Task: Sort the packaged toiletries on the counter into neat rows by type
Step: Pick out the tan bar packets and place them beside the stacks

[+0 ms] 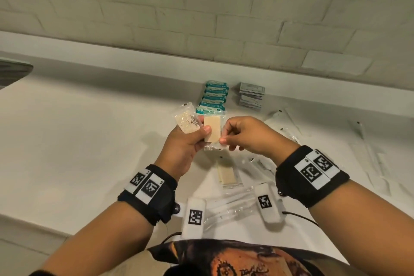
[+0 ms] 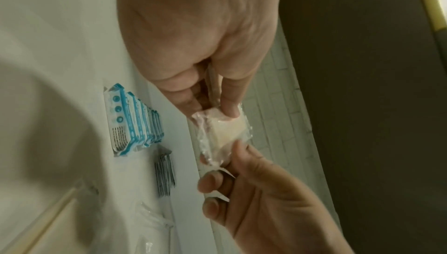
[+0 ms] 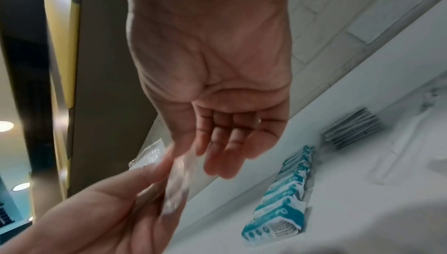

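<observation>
Both hands are up over the counter [image 1: 89,141], sharing a small soap [image 1: 211,129] in a clear wrapper. The left hand [image 1: 188,148] grips it with the thumb across the near face, and behind it holds a second clear packet [image 1: 186,119] of something pale and lumpy. The right hand [image 1: 248,134] pinches the wrapper's loose edge between thumb and forefinger. The soap looks light and stiff, a hard little slab, but its film is slick and crinkly, so I'd judge the flat faces the safer hold; a pinch on the edge seal alone could let the bar swing or slide. The second packet seems softer and would likely give under a squeeze. Further back, a teal row [image 1: 214,97] and a grey stack [image 1: 251,95] of sachets already lie tidy by the wall; another soap [image 1: 227,175] waits on the counter under the hands. The long clear packets [image 1: 289,127] to the right nearly vanish against the white surface, and I can't tell what they hold or how many there are. The print on the lumpy packet is too small to read. From the right wrist the wrapper is only a blur [image 3: 179,177], and the left fingers behind the packets are hidden.
</observation>
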